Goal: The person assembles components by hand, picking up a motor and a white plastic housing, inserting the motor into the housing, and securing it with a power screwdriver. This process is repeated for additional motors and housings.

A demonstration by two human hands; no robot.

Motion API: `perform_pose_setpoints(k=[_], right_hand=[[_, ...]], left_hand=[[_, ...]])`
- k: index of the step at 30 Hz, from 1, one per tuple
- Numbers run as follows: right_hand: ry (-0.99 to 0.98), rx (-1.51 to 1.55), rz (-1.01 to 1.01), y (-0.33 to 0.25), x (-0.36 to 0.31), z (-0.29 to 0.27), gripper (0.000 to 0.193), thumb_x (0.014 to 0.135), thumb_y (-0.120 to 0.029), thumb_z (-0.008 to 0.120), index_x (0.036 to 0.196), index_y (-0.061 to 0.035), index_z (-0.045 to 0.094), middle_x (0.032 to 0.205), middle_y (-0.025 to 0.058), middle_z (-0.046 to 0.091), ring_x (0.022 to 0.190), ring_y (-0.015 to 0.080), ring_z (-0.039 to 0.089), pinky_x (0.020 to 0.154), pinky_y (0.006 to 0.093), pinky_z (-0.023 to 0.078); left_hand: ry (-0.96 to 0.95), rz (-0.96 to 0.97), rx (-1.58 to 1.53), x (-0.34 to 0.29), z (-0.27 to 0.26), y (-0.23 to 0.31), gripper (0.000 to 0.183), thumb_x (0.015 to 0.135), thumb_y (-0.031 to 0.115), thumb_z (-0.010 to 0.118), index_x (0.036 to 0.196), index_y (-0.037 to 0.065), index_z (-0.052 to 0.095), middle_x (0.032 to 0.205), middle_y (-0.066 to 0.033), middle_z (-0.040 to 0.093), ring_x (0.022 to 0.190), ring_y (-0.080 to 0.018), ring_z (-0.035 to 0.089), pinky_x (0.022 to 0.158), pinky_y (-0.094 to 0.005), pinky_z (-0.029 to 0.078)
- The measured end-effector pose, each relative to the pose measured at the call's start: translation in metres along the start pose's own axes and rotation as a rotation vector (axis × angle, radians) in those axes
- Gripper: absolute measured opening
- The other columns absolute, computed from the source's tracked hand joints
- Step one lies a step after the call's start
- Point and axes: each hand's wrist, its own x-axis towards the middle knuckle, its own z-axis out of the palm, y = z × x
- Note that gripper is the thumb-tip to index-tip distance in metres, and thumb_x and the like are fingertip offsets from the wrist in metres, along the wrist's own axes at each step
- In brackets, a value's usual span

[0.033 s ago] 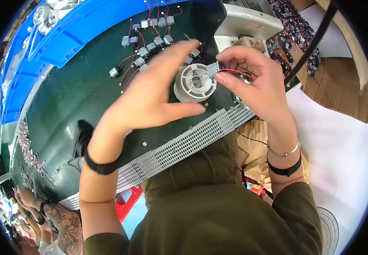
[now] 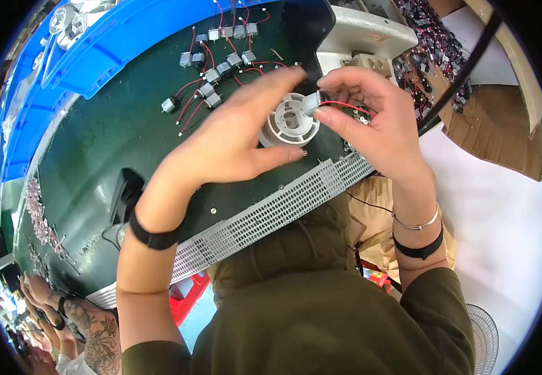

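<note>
My right hand (image 2: pixel 374 128) pinches a small silver electric motor (image 2: pixel 311 103) with red wires between thumb and fingers. The motor is held at the right rim of a round white plastic housing (image 2: pixel 293 125); I cannot tell whether they touch. The housing stands on the green table with its slotted, ringed top facing up. To its left, my left hand (image 2: pixel 230 134) is open, thumb and fingers spread around the housing's side and slightly blurred. It partly hides the housing, and nothing shows in its grasp.
Several motors with red wires (image 2: pixel 211 78) lie beyond my left hand. A blue bin (image 2: pixel 105 59) with white parts stands far left, a metal machine (image 2: pixel 365 31) far right. A perforated strip (image 2: pixel 265 215) runs along the near edge. Another person's tattooed arm (image 2: pixel 99 331) is lower left.
My left hand has shifted a little to the right, closer around the housing. My right hand stays nearly in place, still holding the motor.
</note>
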Motion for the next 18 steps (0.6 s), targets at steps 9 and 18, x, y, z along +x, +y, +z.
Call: perform_pose_setpoints(k=[9, 18], right_hand=[[0.038, -0.055, -0.026, 0.003, -0.004, 0.015, 0.026, 0.070, -0.005, 0.074, 0.092, -0.0017, 0.061, 0.083, 0.0010, 0.061, 0.072, 0.0084, 0.050, 0.067, 0.0222, 0.043], [0.048, -0.622, -0.321, 0.005, 0.002, 0.025, 0.022, 0.067, -0.007, 0.073, 0.084, -0.0026, 0.059, 0.078, 0.0064, 0.057, 0.072, 0.0230, 0.054, 0.066, 0.0310, 0.044]], left_hand=[[0.170, -0.088, 0.037, -0.017, 0.015, -0.003, 0.067, 0.062, 0.016, 0.080, 0.120, 0.004, 0.048, 0.109, -0.0136, 0.055, 0.098, -0.0323, 0.056, 0.084, -0.0378, 0.047], [0.277, -0.074, 0.162, -0.012, 0.026, -0.004, 0.057, 0.064, 0.016, 0.079, 0.112, 0.005, 0.050, 0.102, -0.0137, 0.056, 0.093, -0.0323, 0.057, 0.077, -0.0380, 0.048]])
